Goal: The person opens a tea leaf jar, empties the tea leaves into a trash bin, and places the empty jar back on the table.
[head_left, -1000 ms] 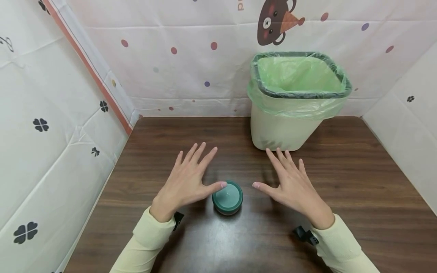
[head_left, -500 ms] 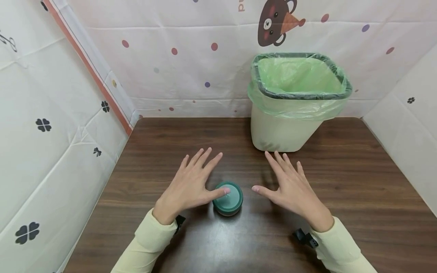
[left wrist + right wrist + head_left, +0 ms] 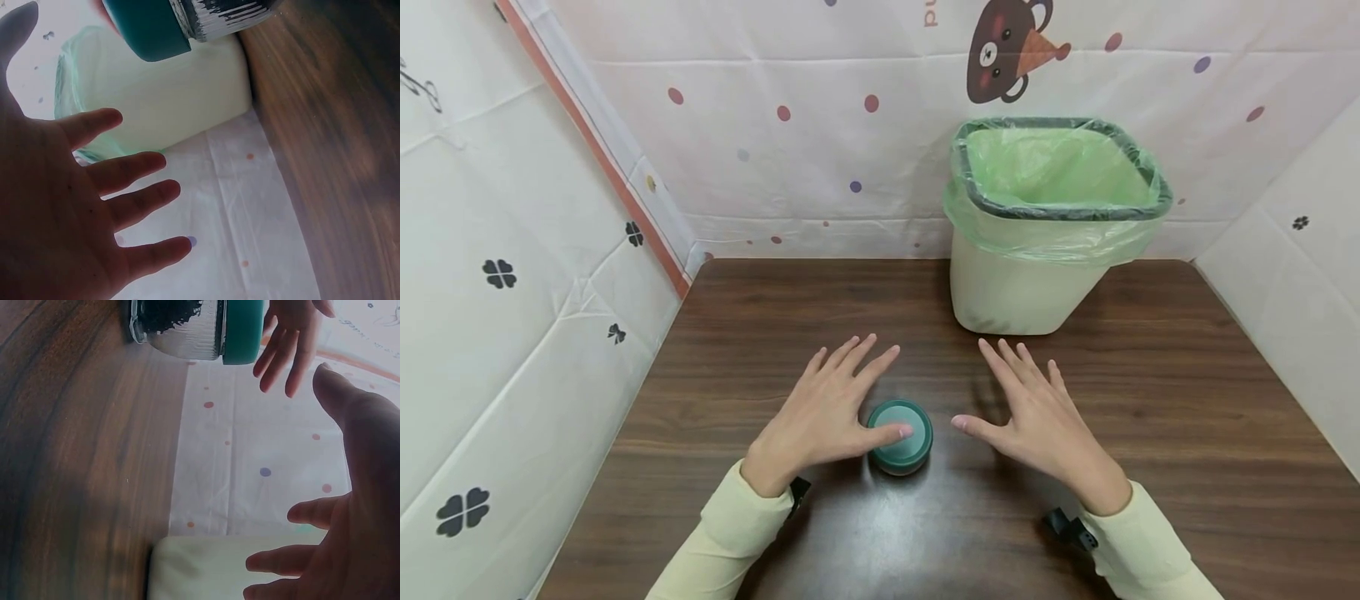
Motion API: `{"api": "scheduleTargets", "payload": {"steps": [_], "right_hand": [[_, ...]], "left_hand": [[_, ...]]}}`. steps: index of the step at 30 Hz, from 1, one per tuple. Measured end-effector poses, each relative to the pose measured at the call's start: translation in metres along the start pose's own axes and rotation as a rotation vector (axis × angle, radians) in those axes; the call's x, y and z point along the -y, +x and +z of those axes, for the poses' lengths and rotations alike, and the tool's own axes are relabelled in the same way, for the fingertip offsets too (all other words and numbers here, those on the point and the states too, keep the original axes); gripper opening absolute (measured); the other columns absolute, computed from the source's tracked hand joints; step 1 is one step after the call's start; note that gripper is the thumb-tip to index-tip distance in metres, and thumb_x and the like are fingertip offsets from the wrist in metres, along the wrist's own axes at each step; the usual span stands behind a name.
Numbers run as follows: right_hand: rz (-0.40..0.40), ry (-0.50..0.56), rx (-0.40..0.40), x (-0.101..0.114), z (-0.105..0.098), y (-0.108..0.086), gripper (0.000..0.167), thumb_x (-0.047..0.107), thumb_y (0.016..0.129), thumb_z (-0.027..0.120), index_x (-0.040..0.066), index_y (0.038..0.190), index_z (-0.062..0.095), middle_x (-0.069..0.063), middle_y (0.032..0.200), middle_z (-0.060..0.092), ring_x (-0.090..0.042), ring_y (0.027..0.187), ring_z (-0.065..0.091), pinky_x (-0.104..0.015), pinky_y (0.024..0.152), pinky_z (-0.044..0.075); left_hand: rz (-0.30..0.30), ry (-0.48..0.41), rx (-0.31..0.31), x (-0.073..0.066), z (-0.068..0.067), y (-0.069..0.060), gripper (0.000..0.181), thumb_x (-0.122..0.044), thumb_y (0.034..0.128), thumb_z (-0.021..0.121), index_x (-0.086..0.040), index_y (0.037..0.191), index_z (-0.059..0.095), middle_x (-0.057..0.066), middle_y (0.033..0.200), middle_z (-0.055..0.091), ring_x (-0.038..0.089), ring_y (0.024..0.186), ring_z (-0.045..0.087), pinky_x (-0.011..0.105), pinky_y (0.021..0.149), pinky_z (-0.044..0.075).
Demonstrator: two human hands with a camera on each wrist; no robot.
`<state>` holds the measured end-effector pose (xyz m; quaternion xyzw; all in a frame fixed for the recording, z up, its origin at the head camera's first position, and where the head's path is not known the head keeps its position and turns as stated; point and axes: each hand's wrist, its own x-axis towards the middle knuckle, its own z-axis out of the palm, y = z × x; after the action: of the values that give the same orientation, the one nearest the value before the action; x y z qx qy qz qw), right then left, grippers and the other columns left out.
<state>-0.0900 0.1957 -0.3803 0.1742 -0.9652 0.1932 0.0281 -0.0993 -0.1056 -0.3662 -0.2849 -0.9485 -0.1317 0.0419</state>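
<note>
While easing splayed left hand (image 3: pixel 823 418) nearer green-lidded jar (image 3: pixel 905 452) toward four o'clock, keeps splayed right hand (image 3: pixel 1043 421) at its three, apparently grasping nothing yet.

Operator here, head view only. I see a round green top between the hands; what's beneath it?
Observer: The right wrist view shows a jar with clear, ribbed sides under that green lid.
Operator: Does it look filled at all?
Observer: In that same view something dark shows through the clear side; I can't tell what it is.
Operator: From above, the left thumb overlaps the lid. Touching?
Observer: No. The left wrist view shows a gap between the lid and the thumb of the left hand.
</note>
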Motion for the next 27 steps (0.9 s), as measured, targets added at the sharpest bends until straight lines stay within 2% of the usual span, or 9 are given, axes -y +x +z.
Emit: {"api": "scheduleTargets", "payload": {"steps": [14,27], "right_hand": [[-0.025,0.007,0.011,0.003,0.005,0.0,0.105,0.076,0.082,0.063,0.024,0.163,0.019,-0.022,0.158,0.034,-0.045,0.147,0.024,-0.077,0.108,0.014],[-0.019,0.009,0.024,0.004,0.01,-0.001,0.105,0.077,0.082,0.062,0.017,0.161,0.027,-0.023,0.156,0.037,-0.045,0.147,0.025,-0.076,0.108,0.014]], "left_hand": [[0.074,0.0,0.014,-0.004,0.007,0.0,0.093,-0.085,0.0847,0.042,-0.027,0.157,0.038,0.011,0.158,0.038,0.031,0.143,0.037,0.062,0.11,0.032],[0.101,0.011,0.011,-0.008,0.013,0.002,0.094,-0.086,0.0837,0.044,-0.027,0.156,0.04,0.01,0.156,0.041,0.03,0.14,0.042,0.06,0.108,0.035]]}}
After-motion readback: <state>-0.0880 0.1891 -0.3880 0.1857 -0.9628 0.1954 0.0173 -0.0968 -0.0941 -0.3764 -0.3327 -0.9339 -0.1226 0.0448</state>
